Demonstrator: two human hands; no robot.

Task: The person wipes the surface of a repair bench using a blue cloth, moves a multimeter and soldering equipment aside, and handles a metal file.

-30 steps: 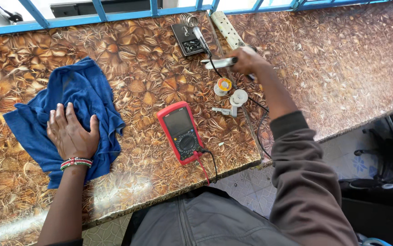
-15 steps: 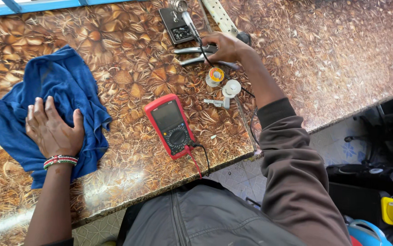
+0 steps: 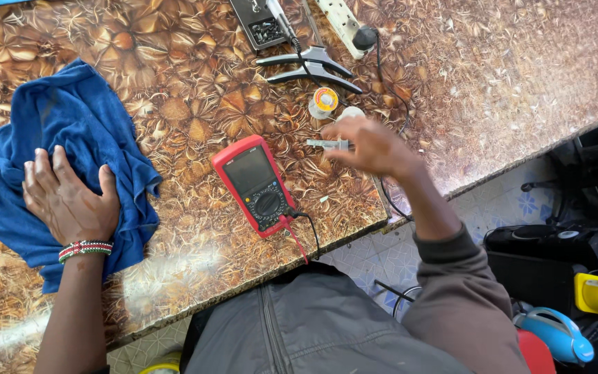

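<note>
- Left hand (image 3: 70,201) open and flat, palm down, fingers spread, pressing on crumpled blue cloth (image 3: 70,125) at left side of brown flower-patterned tabletop (image 3: 174,83).
- Right hand (image 3: 371,145) a little blurred, fingers bent around small grey metal piece (image 3: 328,144), held by fingertips just above the tabletop, near right of red rectangular multimeter (image 3: 256,183) with dark screen and round dial.
- Multimeter lying flat near front edge of the table, red and black leads (image 3: 302,232) plugged in and hanging over the edge; probes not visible, nothing touching them.
- Behind the right hand: small spool of solder wire with orange centre (image 3: 324,102), black tweezer-like tool (image 3: 309,66), soldering iron on black stand (image 3: 268,21), white power strip with black plug (image 3: 351,28).
- Progress, as judgement only: cloth already spread under the hand, wiping seemingly under way on left part; small piece picked up but not yet set anywhere; multimeter screen dark, so measuring seemingly not started; soldering tools apart from both hands.
</note>
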